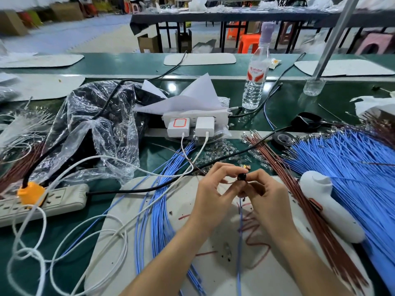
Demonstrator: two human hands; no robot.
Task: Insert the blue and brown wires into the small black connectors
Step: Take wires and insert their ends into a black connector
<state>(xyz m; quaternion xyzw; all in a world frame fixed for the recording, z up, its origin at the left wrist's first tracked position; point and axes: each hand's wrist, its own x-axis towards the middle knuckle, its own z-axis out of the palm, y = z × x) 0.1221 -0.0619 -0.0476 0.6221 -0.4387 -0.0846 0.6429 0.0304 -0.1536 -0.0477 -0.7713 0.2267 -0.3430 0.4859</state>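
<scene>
Over the white work mat (149, 210) my two hands meet at a small black connector (242, 177). My left hand (211, 193) pinches it from the left with curled fingers. My right hand (267, 195) grips it from the right. A blue wire (239, 242) hangs down from between my hands across the mat. A large fan of blue wires (342, 167) lies at the right, with a row of brown wires (316, 214) along its left side. A bundle of wired blue leads (160, 210) lies left of my left forearm.
A white handheld tool (329, 204) rests on the wires at right. Two power strips (42, 201) (192, 116), white cables (64, 242), a crumpled clear plastic bag (96, 129) and a water bottle (255, 75) stand around. Loose metal terminals (224, 150) lie behind my hands.
</scene>
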